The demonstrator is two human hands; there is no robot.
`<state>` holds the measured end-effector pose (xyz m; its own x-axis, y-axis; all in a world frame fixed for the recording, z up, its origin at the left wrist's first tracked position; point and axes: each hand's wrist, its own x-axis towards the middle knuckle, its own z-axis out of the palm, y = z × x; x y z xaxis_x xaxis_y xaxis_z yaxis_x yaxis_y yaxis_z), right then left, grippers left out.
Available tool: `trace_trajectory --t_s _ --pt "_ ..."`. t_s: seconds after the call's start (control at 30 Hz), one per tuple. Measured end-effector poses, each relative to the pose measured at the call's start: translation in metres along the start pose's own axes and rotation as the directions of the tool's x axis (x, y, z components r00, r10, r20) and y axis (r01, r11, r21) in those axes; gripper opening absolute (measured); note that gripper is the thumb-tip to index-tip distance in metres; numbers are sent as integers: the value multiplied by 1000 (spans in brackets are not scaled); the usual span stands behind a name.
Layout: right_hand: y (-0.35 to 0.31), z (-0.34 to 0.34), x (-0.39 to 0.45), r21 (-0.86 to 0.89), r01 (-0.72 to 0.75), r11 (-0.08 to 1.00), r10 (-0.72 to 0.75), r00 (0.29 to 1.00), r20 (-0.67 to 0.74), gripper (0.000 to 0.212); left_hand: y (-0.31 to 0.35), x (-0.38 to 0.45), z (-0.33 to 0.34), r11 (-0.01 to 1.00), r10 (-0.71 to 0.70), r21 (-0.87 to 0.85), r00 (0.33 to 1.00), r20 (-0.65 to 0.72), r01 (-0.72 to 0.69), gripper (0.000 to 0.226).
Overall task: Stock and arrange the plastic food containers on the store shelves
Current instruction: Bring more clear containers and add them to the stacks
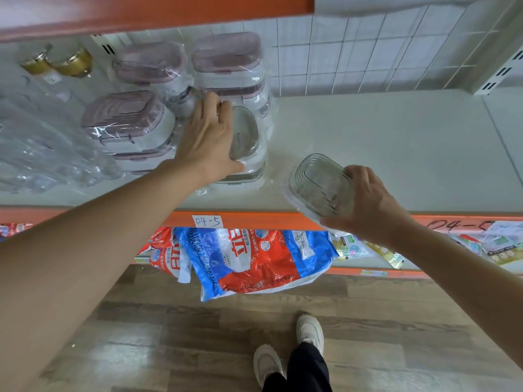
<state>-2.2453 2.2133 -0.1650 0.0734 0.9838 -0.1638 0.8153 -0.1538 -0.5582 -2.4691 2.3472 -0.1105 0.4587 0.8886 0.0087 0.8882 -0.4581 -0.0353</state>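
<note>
My left hand (208,137) lies over a shrink-wrapped stack of grey-lidded containers (247,137) standing on the white shelf (382,142), fingers spread across its top. My right hand (368,202) grips a wrapped clear container set (319,185) by its right side, tilted at the shelf's front edge. Behind and left of the grey stack stand wrapped sets with pink lids: one at the back (226,56), one beside it (150,63) and one nearer the front (127,117).
Glass bottles with gold caps (75,62) and clear glassware (42,142) fill the shelf's left end. The right part of the shelf is bare. Detergent bags (249,258) hang over the lower shelf. An orange shelf edge (254,219) carries a label. My feet stand on wood flooring.
</note>
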Motion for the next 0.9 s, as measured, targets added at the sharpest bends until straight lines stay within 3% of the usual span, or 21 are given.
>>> trace_trajectory --t_s 0.17,0.43,0.63,0.9 --pt "-9 -3 -9 0 3 1000 -3 1000 15 84 9 -28 -5 995 47 -82 998 -29 -49 96" --pt "-50 6 -47 -119 117 986 -102 987 127 87 -6 -111 -19 993 69 -104 976 205 -48 96" --pt "-118 -10 -65 -171 312 935 -267 933 241 93 -56 -169 -92 997 61 -63 979 195 -50 89" --pt "-225 -92 -98 -215 526 823 -453 836 310 98 -105 -216 -211 1000 2 -27 990 142 2 105"
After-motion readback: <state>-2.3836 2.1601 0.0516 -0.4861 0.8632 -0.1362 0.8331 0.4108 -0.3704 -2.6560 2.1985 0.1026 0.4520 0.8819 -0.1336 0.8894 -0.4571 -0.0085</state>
